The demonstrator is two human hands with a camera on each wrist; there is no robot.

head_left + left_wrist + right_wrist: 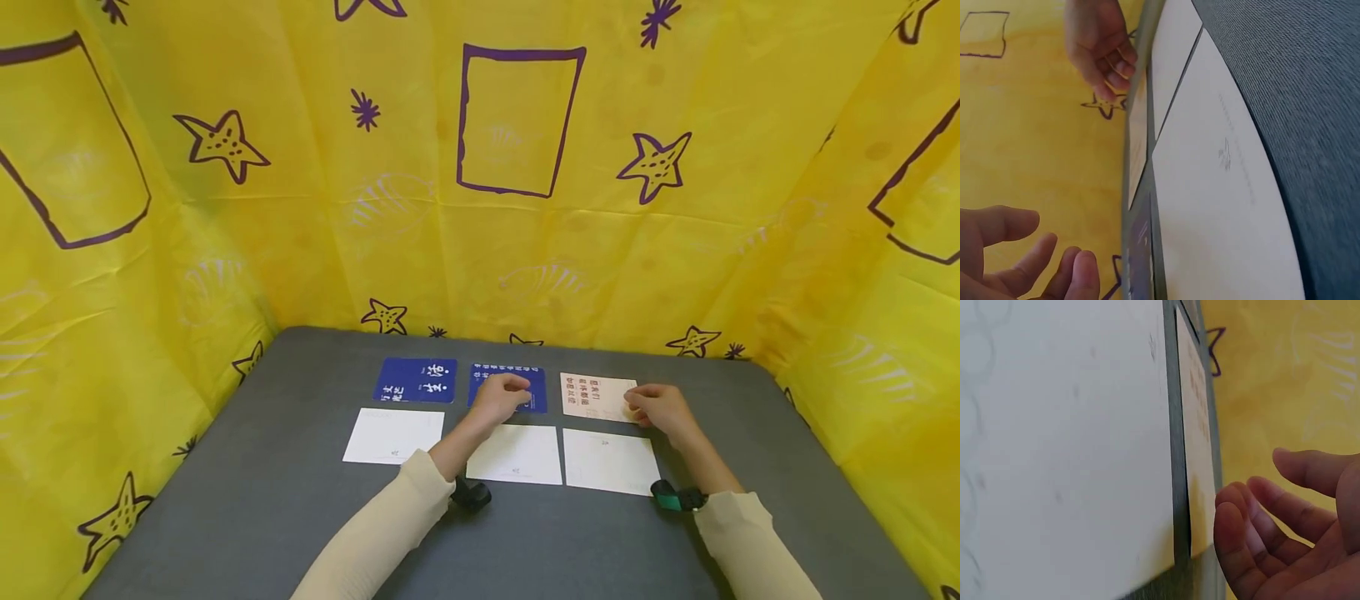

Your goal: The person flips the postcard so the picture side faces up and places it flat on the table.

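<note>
My left hand (498,400) hovers over the middle blue card (537,390) of the back row and covers part of its white lettering. In the left wrist view its fingers (1025,265) are loosely bent, thumb apart, with nothing between them. At the right edge of the pale pink card (588,397) is my right hand (663,408). Seen from the right wrist, its fingers (1232,534) curl loosely beside that card, and a gap separates them from the thumb. Nearer me lie a middle white card (525,457) and a right white card (609,461).
Another blue card (408,381) and a white card (393,433) lie on the left, finishing two rows of three. The grey table (247,475) is bordered at the back and sides by a yellow patterned cloth (420,250). Dark straps circle both wrists.
</note>
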